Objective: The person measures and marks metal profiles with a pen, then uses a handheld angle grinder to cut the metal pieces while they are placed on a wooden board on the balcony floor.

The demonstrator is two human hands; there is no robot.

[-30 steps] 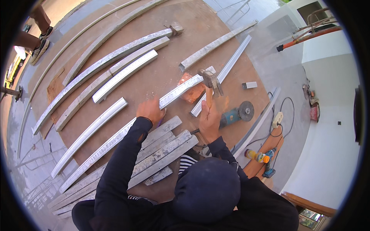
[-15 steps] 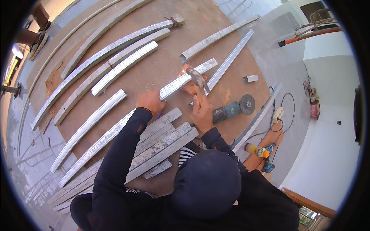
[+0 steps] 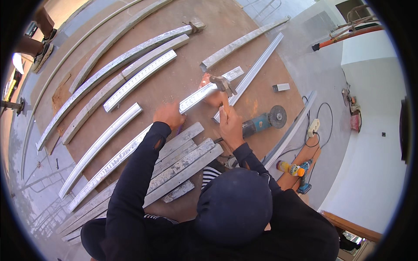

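Note:
My left hand [image 3: 169,115] is closed around a long, pale metal channel [image 3: 193,99] that slants from the lower left toward the upper right. The fingers of my right hand [image 3: 231,127] wrap the wooden handle of a hammer [image 3: 225,104]. Its dark metal head is over the channel's far part, beyond my left hand. Under that part of the channel lies a reddish-orange block [image 3: 214,99], partly hidden by the channel and the hammer. Whether the hammer head touches the channel, I cannot tell.
An angle grinder [image 3: 263,124] lies right of my right hand. Several metal bars [image 3: 148,41] are spread to the left, with more stacked [image 3: 183,163] close to me. A power strip [image 3: 313,127], bottle [image 3: 289,168] and cordless drill [image 3: 305,185] are at right. A person's shoes [image 3: 42,58] show far left.
The hammer head has shifted slightly and tilts differently over the channel. My left hand keeps its hold at about the same place. The whole view has moved a little.

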